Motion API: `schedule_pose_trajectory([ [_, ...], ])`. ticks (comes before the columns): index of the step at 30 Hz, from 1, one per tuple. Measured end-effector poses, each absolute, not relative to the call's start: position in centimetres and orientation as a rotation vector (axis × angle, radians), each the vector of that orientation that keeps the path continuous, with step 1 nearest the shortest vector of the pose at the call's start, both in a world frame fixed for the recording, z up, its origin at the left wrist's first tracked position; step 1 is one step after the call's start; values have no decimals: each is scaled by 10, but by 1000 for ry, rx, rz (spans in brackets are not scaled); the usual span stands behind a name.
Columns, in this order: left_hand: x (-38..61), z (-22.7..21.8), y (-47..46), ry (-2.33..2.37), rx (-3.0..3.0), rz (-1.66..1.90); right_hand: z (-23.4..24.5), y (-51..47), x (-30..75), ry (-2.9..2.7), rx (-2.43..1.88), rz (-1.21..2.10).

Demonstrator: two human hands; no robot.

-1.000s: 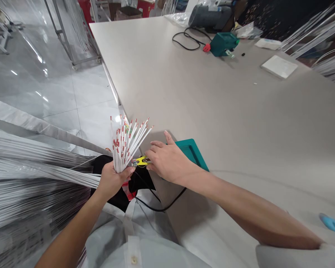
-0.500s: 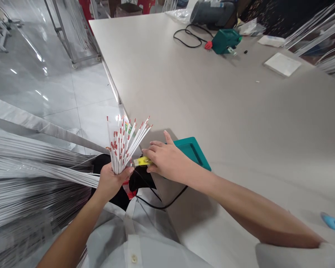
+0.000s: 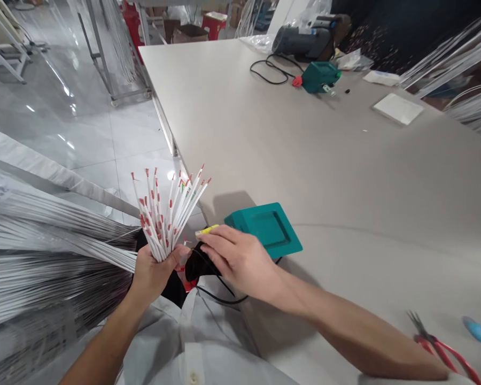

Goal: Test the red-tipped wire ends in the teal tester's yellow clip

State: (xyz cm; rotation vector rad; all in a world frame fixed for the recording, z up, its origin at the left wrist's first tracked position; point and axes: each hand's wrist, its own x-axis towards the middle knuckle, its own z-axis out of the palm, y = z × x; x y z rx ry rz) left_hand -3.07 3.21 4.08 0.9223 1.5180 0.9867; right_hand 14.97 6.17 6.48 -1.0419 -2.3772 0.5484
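Note:
My left hand [image 3: 152, 270] is closed around a fanned bundle of white cables with red tips [image 3: 164, 214], held upright off the table's near-left corner. My right hand [image 3: 236, 259] lies just right of it, fingers curled by a small yellow connector [image 3: 207, 230] and a black cable [image 3: 218, 297]. A teal box [image 3: 264, 227] sits on the table right behind my right hand. Whether the fingers pinch the yellow piece is unclear.
A grey table [image 3: 324, 160] holds a second teal box [image 3: 319, 76], a black cord [image 3: 270, 69], a grey machine [image 3: 304, 40] and a white pad [image 3: 397, 108] at the far end. Red-handled scissors [image 3: 441, 345] lie near right. Long white cable bundles [image 3: 44, 251] stretch left.
My view has tilted down, bringing the scissors in. Both hands sit lower and nearer me; the cable fan has leaned left, and the teal box is now uncovered.

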Motion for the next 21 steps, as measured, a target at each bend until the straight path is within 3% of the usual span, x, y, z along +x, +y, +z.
schedule_pose_trajectory([
  [6,-34,50,20,1437,873,1069,43,49,119,-1790,-1028,1261],
  [13,-43,44,10,1361,897,1026,29,45,100,-1342,-964,1516],
  [18,-46,34,7,1395,876,1024,19,38,90,-853,-981,1920],
  [21,-47,31,8,1423,851,1027,19,38,92,-831,-976,1947],
])
